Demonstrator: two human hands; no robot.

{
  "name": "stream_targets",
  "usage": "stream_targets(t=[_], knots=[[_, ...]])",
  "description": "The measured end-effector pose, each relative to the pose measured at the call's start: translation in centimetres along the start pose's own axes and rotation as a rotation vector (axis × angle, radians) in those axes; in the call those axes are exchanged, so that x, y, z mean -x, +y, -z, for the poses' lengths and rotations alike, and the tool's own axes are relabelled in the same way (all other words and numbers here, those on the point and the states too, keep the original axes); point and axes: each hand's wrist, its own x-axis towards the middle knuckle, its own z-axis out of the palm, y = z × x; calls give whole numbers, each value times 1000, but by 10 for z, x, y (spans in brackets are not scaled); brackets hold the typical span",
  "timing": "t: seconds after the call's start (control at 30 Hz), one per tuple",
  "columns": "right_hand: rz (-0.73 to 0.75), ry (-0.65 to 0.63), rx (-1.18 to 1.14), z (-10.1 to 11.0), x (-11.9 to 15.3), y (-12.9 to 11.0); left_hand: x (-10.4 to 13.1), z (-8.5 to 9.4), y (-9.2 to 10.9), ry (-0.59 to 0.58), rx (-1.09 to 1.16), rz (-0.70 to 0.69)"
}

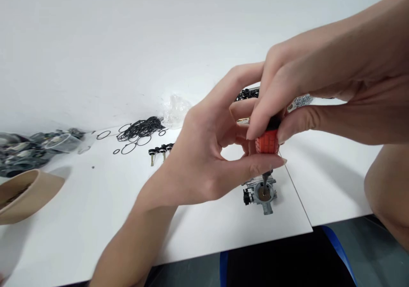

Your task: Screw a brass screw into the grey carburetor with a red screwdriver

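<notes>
Right hand (322, 95) pinches the orange ribbed screwdriver handle (267, 141), tip down into the small grey metal carburetor (262, 193) sitting on the white table (96, 210). Left hand (204, 155) steadies the shaft with 2 fingers. Black rubber O-rings (140, 129) lie well apart.

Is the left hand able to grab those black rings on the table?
Probably yes: the black rings lie in the open on the white table, but the left hand is busy steadying the orange-handled screwdriver.

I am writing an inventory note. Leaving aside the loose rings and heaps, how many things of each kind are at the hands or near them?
Hands: 2, left and right
Orange-handled screwdriver: 1
Small metal carburetor: 1
Tan bowl: 1
Total: 5
</notes>
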Motion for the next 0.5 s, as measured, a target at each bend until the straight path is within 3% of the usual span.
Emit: stream_targets(t=[0.17,0.3,0.5], knots=[[171,28,461,-16,-13,-5,-2,-5,2,-8,55,-28],[77,146,488,-30,-20,-11,-5,-4,1,30,55,-67],[118,-45,438,-20,-16,-39,-2,13,12,-130,35,-23]])
